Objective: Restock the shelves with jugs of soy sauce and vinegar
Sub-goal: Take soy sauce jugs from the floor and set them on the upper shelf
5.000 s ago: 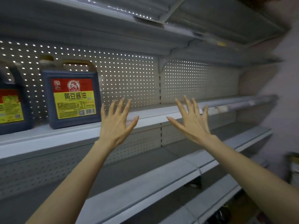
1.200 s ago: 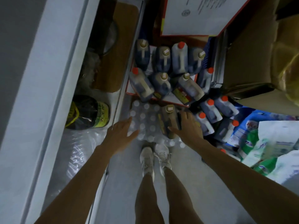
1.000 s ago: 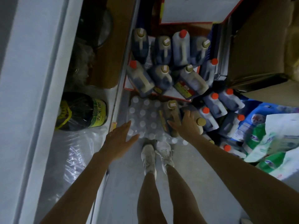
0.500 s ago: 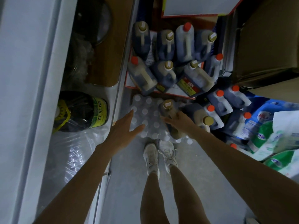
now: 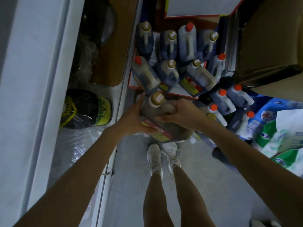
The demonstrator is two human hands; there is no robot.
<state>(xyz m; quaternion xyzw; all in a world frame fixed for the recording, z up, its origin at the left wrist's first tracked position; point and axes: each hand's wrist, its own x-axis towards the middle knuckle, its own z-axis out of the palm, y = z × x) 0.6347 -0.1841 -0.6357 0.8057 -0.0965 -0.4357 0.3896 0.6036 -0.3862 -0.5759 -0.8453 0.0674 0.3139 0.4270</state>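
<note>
Observed fingers [image 5: 170,110] of the right hand [image 5: 183,114] curled tight round the handle of a soy sauce jug [image 5: 165,126]. Found fingers [image 5: 139,102] of the left hand [image 5: 131,119] laid nearly straight against the jug's left side, thumb across the red-and-yellow label. Noted the jug carried between both hands, tilted, tan cap [image 5: 157,98] uppermost (contents dark), just ahead of a pair of white shoes [image 5: 161,157] on the grey floor [image 5: 131,177]. Recorded further jugs [image 5: 170,51] packed upright in a red-edged box [image 5: 178,94] just beyond, and orange-capped jugs [image 5: 227,102] to the right, beside blue and green printed bags [image 5: 282,141]. Logged a white shelf edge [image 5: 41,95] along the left, with a dark jar [image 5: 85,108] on the shelf below.
</note>
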